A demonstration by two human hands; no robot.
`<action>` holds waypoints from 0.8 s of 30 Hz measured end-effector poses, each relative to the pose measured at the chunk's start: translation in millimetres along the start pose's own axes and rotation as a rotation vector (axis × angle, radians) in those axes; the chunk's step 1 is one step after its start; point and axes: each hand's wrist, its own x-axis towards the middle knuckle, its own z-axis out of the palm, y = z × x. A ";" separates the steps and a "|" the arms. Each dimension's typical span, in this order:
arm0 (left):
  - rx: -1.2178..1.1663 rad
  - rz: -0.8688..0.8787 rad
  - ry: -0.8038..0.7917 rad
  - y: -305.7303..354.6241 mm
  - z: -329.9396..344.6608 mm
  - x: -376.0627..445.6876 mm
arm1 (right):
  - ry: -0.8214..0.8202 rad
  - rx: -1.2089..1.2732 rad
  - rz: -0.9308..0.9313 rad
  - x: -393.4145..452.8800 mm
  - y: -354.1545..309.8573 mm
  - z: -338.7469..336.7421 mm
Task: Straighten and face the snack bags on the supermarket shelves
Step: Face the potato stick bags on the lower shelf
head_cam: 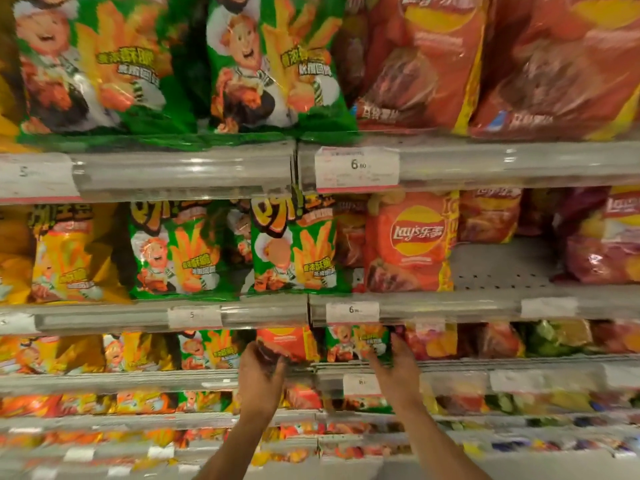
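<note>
Both my hands reach up to the third shelf from the top. My left hand grips the lower left corner of a red-orange chip bag standing at the shelf front. My right hand lies with fingers spread against the lower right side of a green fries-snack bag right beside it. Whether the right hand grips that bag or only touches it is unclear from the blur.
Above, a shelf holds yellow and green snack bags and a red Lay's bag, with a bare gap to its right. The top shelf holds big green bags and red bags. Price tags line the rails.
</note>
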 end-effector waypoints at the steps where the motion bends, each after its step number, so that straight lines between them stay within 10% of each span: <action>1: -0.010 -0.003 -0.018 0.2 -0.8 4.9 | -0.028 -0.008 0.003 6.9 -2.5 1.8; 14: -0.186 -0.183 -0.212 -4.6 9.7 64.5 | -0.326 0.009 0.185 65.0 -9.4 22.2; 24: -0.278 -0.253 -0.227 -2.6 6.0 64.3 | -0.130 -0.086 0.092 56.3 -8.9 24.2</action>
